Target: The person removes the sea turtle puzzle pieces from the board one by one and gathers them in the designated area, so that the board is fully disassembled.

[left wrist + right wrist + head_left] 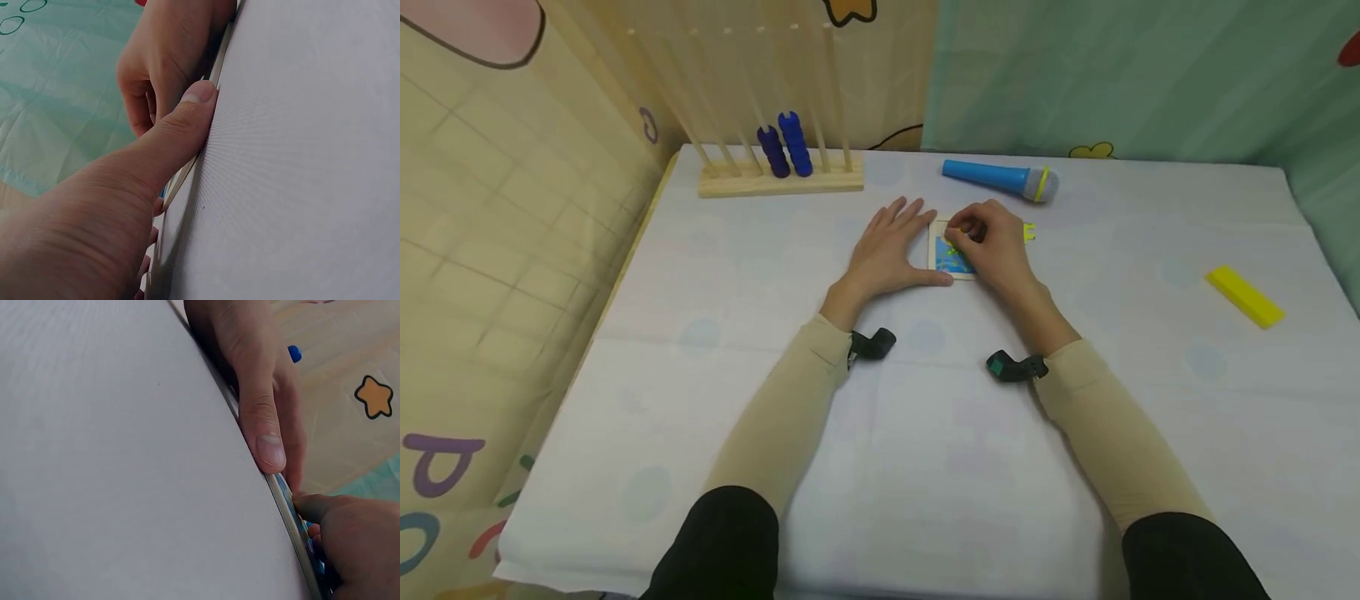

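In the head view, a small jigsaw puzzle board (939, 260) with a pale frame and a blue picture lies flat on the table. My left hand (883, 250) is spread on its left, the thumb (199, 94) along the near edge and the other fingers straight beside the board. Over the board, my right hand (996, 242) has its fingers curled, thumb and fingertips pinching what looks like a small yellow puzzle piece (964, 227), mostly hidden by the fingers. A notched yellow piece (1029, 232) shows just right of that hand.
A blue toy microphone (988, 173) lies behind the board. At the back left stands a wooden peg rack (782, 187) with dark blue beads (795, 143) stacked on two rods. A yellow block (1245, 297) lies on the right of the white-covered table (917, 467).
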{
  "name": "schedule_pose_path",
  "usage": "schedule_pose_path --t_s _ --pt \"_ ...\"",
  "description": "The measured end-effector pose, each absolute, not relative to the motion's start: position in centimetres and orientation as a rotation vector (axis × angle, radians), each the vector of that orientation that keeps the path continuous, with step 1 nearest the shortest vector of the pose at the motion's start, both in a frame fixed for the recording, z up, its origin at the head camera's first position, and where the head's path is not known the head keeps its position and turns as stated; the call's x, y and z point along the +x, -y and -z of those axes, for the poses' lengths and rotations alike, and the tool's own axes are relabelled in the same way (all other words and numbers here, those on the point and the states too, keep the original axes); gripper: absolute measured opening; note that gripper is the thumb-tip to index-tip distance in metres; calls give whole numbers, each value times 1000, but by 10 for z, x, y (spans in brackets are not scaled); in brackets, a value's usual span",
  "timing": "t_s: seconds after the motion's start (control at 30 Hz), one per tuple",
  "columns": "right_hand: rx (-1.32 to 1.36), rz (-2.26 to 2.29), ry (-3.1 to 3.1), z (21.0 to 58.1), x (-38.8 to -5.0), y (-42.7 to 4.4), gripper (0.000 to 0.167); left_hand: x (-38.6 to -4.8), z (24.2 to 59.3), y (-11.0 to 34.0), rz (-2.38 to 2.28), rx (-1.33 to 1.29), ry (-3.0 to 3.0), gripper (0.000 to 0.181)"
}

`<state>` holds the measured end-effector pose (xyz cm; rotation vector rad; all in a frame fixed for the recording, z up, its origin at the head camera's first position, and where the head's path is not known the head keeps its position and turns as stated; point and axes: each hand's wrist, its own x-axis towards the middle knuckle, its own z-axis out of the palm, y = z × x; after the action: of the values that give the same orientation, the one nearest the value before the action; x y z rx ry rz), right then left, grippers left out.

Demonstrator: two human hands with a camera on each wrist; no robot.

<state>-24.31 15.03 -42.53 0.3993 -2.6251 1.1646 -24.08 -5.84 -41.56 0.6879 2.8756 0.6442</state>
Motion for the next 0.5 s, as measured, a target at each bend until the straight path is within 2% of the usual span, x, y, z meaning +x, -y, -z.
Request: schedule_pose_path --t_s 0.5 --pt "373 -1020 2830 418 -248 -145 22 -242 415 58 -639 687 -2878 113"
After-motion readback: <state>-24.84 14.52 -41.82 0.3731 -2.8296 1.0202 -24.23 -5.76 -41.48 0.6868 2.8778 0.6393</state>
